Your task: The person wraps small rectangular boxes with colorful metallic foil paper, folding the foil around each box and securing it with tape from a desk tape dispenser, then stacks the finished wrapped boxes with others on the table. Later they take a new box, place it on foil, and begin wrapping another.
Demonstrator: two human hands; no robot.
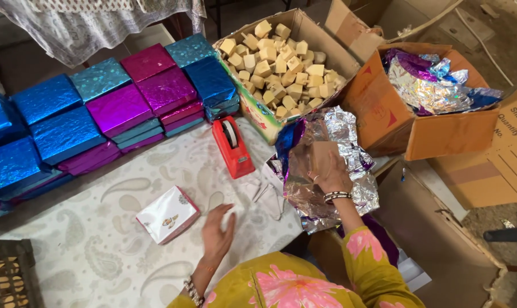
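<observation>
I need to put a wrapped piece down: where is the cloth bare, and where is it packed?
Bare cloth lies between the left hand, the white box and the red tape dispenser, and toward the crate. Crowded: the wrapped stacks along the far edge, and the foil under the right hand.

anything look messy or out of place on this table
Mostly tidy. The small white box lies askew near the left hand, apart from the neat stacks of wrapped boxes. Crumpled silver foil under the right hand overhangs the table edge.
</observation>
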